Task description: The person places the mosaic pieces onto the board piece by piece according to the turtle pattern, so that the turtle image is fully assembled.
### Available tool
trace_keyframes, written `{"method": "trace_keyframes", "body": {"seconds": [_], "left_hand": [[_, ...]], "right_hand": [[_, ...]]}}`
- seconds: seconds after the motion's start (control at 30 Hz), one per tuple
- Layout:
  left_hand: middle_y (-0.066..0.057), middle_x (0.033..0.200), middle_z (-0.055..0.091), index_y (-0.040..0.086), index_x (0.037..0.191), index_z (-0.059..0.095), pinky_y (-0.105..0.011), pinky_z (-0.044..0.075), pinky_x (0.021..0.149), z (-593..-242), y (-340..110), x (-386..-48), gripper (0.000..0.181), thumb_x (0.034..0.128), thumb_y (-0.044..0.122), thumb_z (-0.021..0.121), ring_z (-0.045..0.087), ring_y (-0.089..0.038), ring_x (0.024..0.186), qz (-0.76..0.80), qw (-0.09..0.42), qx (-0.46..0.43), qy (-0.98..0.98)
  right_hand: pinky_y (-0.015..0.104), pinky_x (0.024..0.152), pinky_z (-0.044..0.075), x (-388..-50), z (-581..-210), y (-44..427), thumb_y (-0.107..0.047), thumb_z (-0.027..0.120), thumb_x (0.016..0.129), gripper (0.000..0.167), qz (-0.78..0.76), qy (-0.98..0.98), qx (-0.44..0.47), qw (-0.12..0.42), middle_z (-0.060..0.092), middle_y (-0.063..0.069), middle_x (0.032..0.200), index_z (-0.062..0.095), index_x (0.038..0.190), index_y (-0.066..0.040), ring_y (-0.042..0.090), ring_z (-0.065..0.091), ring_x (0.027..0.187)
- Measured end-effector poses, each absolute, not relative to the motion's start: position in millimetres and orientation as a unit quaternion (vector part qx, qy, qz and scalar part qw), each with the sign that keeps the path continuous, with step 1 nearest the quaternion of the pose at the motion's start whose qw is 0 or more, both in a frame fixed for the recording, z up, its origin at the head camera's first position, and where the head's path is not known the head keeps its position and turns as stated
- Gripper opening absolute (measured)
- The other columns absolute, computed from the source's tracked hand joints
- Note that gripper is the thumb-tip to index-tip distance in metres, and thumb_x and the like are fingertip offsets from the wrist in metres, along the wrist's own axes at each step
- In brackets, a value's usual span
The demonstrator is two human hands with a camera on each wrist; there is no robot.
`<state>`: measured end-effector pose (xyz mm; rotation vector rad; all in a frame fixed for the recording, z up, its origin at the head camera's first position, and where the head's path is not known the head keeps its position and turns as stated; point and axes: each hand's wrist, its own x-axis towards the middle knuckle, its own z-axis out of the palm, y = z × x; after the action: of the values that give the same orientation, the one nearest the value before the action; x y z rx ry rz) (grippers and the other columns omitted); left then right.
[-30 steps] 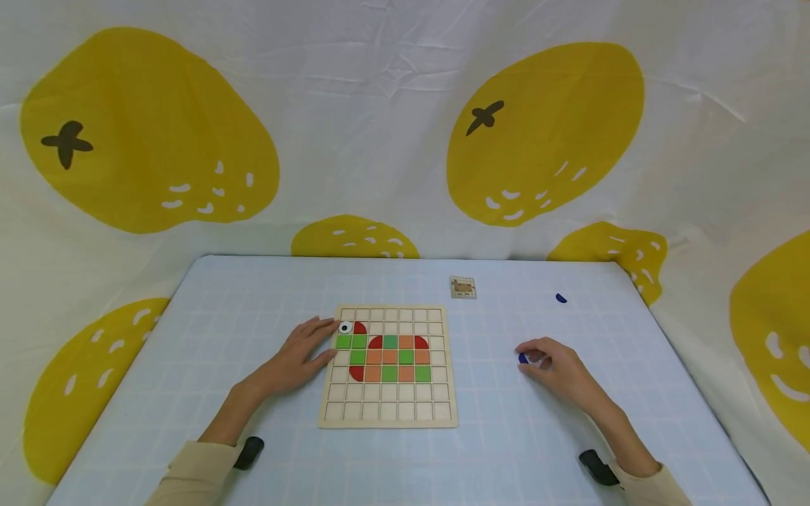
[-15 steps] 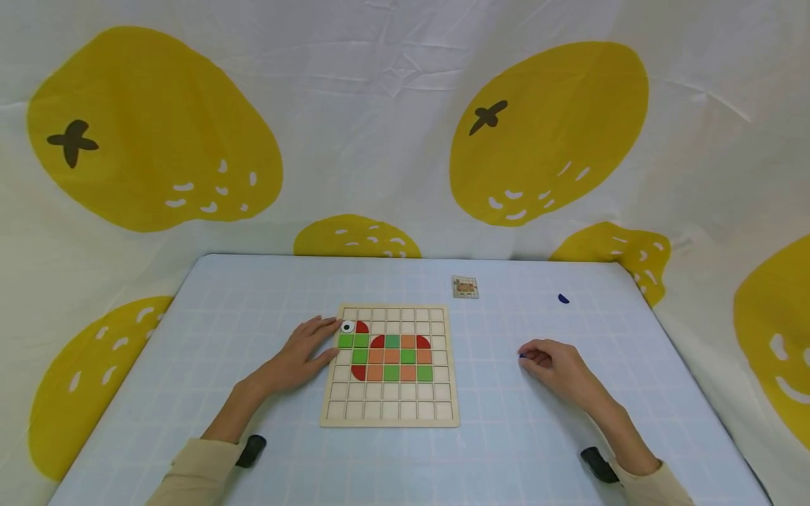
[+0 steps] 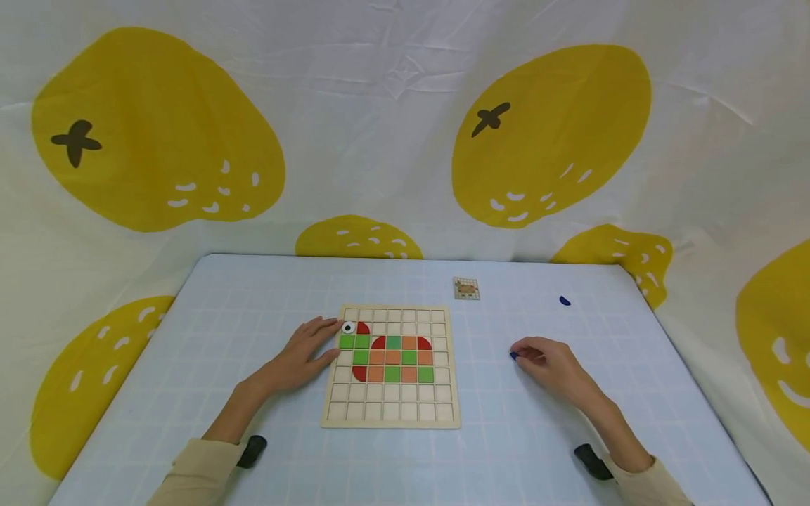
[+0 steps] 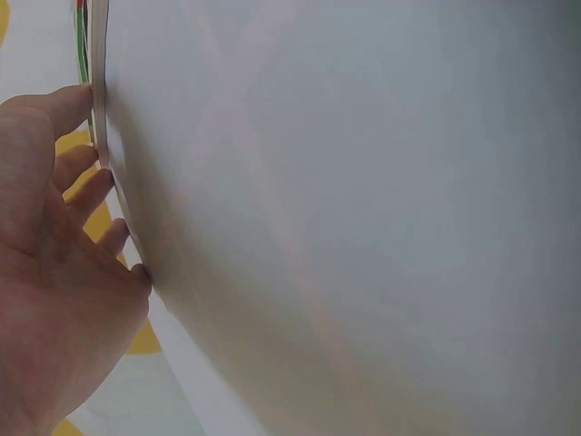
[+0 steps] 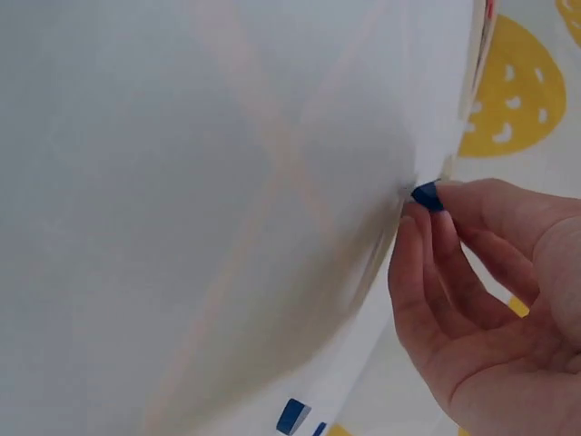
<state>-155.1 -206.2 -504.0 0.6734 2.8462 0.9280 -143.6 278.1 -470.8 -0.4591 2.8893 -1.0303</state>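
Note:
In the head view, a wooden grid board [image 3: 391, 422] lies on the table, bearing green, orange and red tiles and a round eye tile [image 3: 348, 327]. My left hand [image 3: 299, 357] rests at the board's left edge, its fingertips touching the rim; the left wrist view shows the thumb and fingers along that edge. Right of the board, my right hand [image 3: 549, 369] pinches a small dark blue tile [image 5: 427, 195] between thumb and fingers, just over the table. The tile is partly covered by the fingertips. Another dark blue tile [image 3: 565, 301], with a curved side, lies farther back.
A small printed card [image 3: 467, 289] with a grid picture lies behind the board, to its right. Table cloth [image 3: 487, 393] stretches between the board and my right hand. Behind the table hangs a white curtain [image 3: 380, 154] with yellow fruit shapes.
My right hand has shifted a little left, toward the board, with the blue tile turned in its fingers. The left hand stays at the board's edge. The head view has shifted slightly.

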Motion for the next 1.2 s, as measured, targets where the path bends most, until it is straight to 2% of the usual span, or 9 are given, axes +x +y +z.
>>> {"method": "trace_keyframes", "body": {"seconds": [0.4,0.77,1.2], "left_hand": [[-0.017,0.16,0.04,0.007,0.157,0.042,-0.067,0.02,0.119,-503.8,-206.1,-153.3,0.059,0.1047,0.026,0.062,0.021,-0.045,0.152,0.305,0.042,0.212,0.928],[-0.017,0.159,0.041,0.005,0.156,0.042,-0.067,0.021,0.119,-505.0,-206.5,-153.8,0.059,0.1046,0.026,0.062,0.021,-0.046,0.152,0.304,0.036,0.216,0.927],[-0.017,0.158,0.041,0.006,0.157,0.042,-0.067,0.022,0.118,-507.1,-208.3,-155.5,0.059,0.105,0.029,0.061,0.022,-0.046,0.151,0.305,0.031,0.22,0.926]], "right_hand": [[0.031,0.08,0.059,-159.8,-467.5,252.6,0.001,0.074,0.093,0.019,-0.335,0.926,-0.172,0.007,0.073,0.007,0.106,0.073,0.111,-0.003,0.019,0.066,0.089],[0.035,0.084,0.06,-171.3,-466.5,227.6,0.0,0.072,0.095,0.019,-0.365,0.907,-0.207,0.037,0.073,0.009,0.11,0.073,0.113,-0.001,0.02,0.066,0.093],[0.034,0.086,0.06,-175.3,-468.9,194.8,0.0,0.072,0.094,0.019,-0.38,0.888,-0.253,0.061,0.073,0.008,0.108,0.073,0.113,-0.001,0.018,0.066,0.091]]}}
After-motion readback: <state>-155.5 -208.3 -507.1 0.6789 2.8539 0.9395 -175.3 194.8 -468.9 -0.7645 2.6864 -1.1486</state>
